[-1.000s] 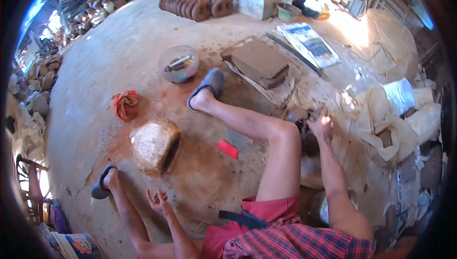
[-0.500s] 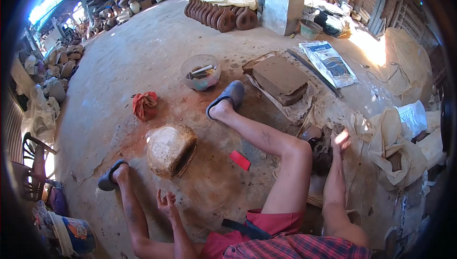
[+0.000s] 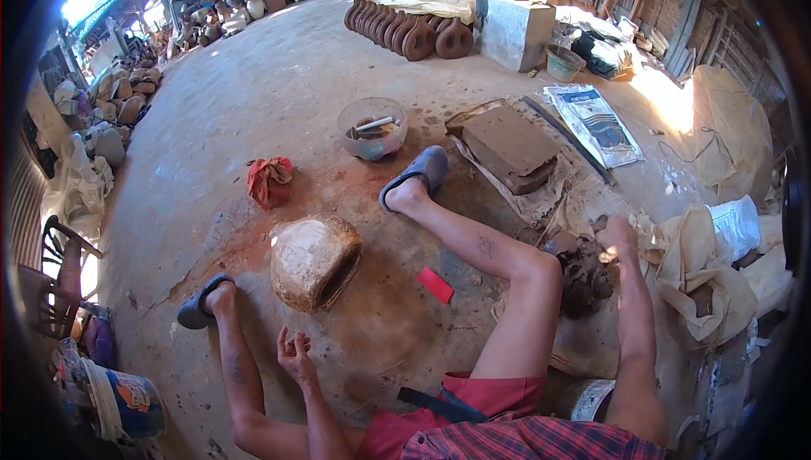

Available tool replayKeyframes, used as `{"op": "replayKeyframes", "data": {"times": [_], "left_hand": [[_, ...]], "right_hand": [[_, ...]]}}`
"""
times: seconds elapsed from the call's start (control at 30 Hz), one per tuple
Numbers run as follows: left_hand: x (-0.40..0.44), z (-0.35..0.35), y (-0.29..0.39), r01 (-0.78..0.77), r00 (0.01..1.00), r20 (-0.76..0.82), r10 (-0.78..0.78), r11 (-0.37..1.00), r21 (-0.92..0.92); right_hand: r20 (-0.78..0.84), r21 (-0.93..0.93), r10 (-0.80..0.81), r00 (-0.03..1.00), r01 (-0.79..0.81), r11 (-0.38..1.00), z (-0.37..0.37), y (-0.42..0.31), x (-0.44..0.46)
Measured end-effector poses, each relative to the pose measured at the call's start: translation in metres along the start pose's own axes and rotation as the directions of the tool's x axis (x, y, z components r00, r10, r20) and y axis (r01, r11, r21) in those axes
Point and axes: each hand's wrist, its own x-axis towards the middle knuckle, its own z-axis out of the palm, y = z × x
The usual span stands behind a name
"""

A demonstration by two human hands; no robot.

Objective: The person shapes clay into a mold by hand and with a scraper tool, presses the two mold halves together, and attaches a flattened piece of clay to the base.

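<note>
My left hand (image 3: 296, 354) hovers above the floor between my legs, its fingers loosely bent and apart, with nothing in it. On the right, past my knee, my right hand (image 3: 619, 239) is closed on a small dark piece of clay (image 3: 600, 223). Directly below that hand lies a rough heap of dark wet clay (image 3: 583, 278) on a cloth. In front of my left hand a pale rounded mould (image 3: 314, 259) rests on the floor, its dark opening facing right. A flat red scraper-like piece (image 3: 435, 285) lies between the mould and my raised leg.
Beyond my foot stands a clear bowl (image 3: 372, 129) with tools in it. A red bundle (image 3: 270, 183) sits left of it. A clay slab (image 3: 509, 147) lies on cloth at the right, near a printed bag (image 3: 595, 125). Rows of brown clay pieces (image 3: 411, 33) are farther back.
My right hand has shifted slightly to the right and turned, over the clay heap. My left hand stays nearly the same, fingers slightly more curled. The whole view has shifted a little.
</note>
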Motion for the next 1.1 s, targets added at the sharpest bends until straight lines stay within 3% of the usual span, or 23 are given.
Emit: {"op": "replayKeyframes", "data": {"times": [0.13,0.17,0.2,0.27,0.3,0.33,0.4,0.47,0.53,0.57,0.6,0.67,0.73,0.77,0.83,0.97,1.1], "left_hand": [[-0.007,0.014,0.012,-0.066,0.997,0.034,0.065,0.997,0.031],[-0.01,0.02,0.018,-0.079,0.995,0.058,0.076,0.995,0.052],[-0.011,0.023,0.021,-0.096,0.993,0.08,0.09,0.993,0.071],[-0.012,0.024,0.018,-0.071,0.995,0.076,0.066,0.996,0.061],[-0.013,0.025,0.015,-0.049,0.997,0.069,0.045,0.998,0.05],[-0.013,0.023,0.013,-0.051,0.997,0.054,0.048,0.998,0.047],[-0.012,0.021,0.006,0.005,0.998,0.057,-0.005,1.0,0.005],[-0.009,0.017,-0.004,-0.013,1.0,0.018,0.013,1.0,0.007],[-0.008,0.014,-0.009,0.013,1.0,0.028,-0.012,0.999,-0.034],[-0.007,0.012,-0.011,-0.015,0.999,-0.037,0.014,0.999,-0.04],[-0.006,0.012,-0.014,-0.022,1.0,-0.01,0.021,0.999,-0.038],[-0.006,0.013,-0.013,-0.037,0.999,-0.016,0.036,0.999,-0.037],[-0.01,0.013,-0.008,0.006,1.0,0.002,-0.006,1.0,-0.027],[-0.011,0.013,-0.006,0.008,1.0,0.001,-0.008,0.999,-0.042],[-0.008,0.011,-0.004,0.043,0.999,-0.005,-0.043,0.999,-0.01],[-0.007,0.01,-0.016,0.014,1.0,0.015,-0.013,0.997,-0.073],[-0.011,0.017,-0.001,0.033,0.999,0.028,-0.031,0.997,-0.066]], "right_hand": [[-0.294,0.0,0.019,0.956,-0.02,1.0,-0.057,-0.04,-0.022],[-0.461,-0.011,0.046,0.886,-0.058,0.998,-0.062,-0.05,-0.031],[-0.46,-0.013,0.046,0.887,-0.058,0.998,-0.059,-0.056,-0.04],[-0.624,0.146,0.2,0.755,-0.138,0.98,-0.049,-0.057,-0.071],[-0.617,0.161,0.25,0.746,-0.192,0.968,-0.027,-0.038,-0.076],[-0.51,0.09,0.286,0.812,-0.28,0.956,0.011,-0.002,-0.073],[-0.194,-0.172,0.285,0.939,-0.318,0.932,0.074,0.056,-0.079],[-0.214,-0.091,0.272,0.938,-0.297,0.951,0.062,0.031,-0.092],[-0.342,-0.276,0.2,0.918,-0.301,0.913,0.079,0.044,-0.096],[-0.394,-0.182,0.182,0.901,-0.271,0.945,0.09,0.051,-0.098],[-0.231,-0.044,0.362,0.903,-0.381,0.924,0.06,-0.005,-0.118],[-0.385,-0.137,0.146,0.911,-0.213,0.967,0.082,0.005,-0.13],[-0.47,-0.306,-0.002,0.883,-0.161,0.938,0.101,0.025,-0.133],[-0.465,-0.307,-0.013,0.885,-0.147,0.94,0.104,0.023,-0.129],[-0.342,-0.319,0.158,0.926,-0.273,0.908,0.086,0.012,-0.13],[-0.287,-0.39,0.084,0.954,-0.197,0.9,0.098,0.057,-0.119],[-0.182,-0.402,0.123,0.975,-0.189,0.896,0.063,-0.001,-0.123]]}}
